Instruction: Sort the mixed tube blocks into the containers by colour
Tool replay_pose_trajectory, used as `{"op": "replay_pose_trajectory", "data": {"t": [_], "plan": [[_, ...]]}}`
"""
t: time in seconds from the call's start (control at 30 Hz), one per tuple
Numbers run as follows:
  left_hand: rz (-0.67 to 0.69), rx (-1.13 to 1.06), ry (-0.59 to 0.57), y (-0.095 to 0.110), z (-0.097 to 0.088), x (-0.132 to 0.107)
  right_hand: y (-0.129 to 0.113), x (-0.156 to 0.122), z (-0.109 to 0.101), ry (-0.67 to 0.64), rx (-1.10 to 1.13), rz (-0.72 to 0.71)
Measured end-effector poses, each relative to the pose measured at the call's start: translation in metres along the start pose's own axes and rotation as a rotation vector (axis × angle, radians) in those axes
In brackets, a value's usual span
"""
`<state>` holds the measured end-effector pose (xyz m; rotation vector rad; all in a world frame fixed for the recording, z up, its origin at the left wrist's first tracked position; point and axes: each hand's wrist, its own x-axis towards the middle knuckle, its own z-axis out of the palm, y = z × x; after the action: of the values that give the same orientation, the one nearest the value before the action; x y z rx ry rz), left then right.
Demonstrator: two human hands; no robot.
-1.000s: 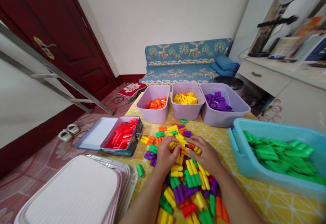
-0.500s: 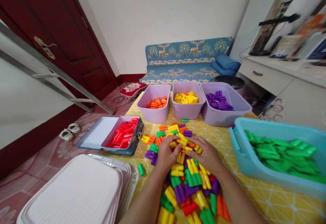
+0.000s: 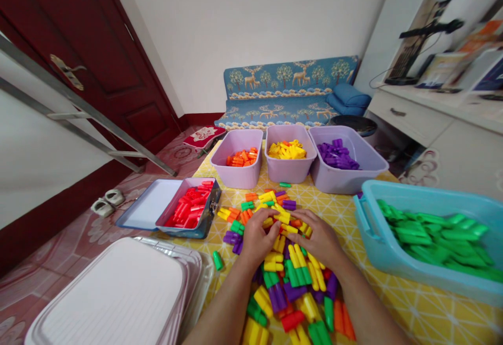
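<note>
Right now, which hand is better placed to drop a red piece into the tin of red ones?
Left, probably: the left hand rests on the pile nearer the red tin; the right hand is toward the blue tub.

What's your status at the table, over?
Left hand and right hand both on the mixed block pile, fingers among yellow pieces, grip unclear. Lilac bins beyond, loose pieces between.

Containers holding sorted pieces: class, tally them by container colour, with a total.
Lavender tubs: 3
Light blue basket: 1
Dark blue tin: 1
Total: 5
</note>
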<state>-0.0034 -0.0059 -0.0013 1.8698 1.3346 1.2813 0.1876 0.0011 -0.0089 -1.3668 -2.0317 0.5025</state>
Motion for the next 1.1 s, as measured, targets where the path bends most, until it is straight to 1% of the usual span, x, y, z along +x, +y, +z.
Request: {"op": "replay_pose_trajectory", "data": {"t": [0.23, 0.67, 0.93, 1.1], "plan": [[0.009, 0.004, -0.008, -0.0005, -0.0009, -0.0001, 0.0047, 0.0002, 0.0034, 0.018, 0.0, -0.002], [0.003, 0.004, -0.016, -0.0025, -0.0002, -0.0007, 0.0043, -0.0004, 0.0039, 0.018, -0.002, 0.011], [0.009, 0.003, -0.024, -0.0026, -0.0006, -0.0002, 0.0063, 0.0007, 0.0036, 0.01, 0.03, 0.034], [0.016, -0.002, -0.025, -0.0036, -0.0003, -0.0005, 0.0091, 0.0001, 0.0058, 0.042, 0.071, 0.043]]}}
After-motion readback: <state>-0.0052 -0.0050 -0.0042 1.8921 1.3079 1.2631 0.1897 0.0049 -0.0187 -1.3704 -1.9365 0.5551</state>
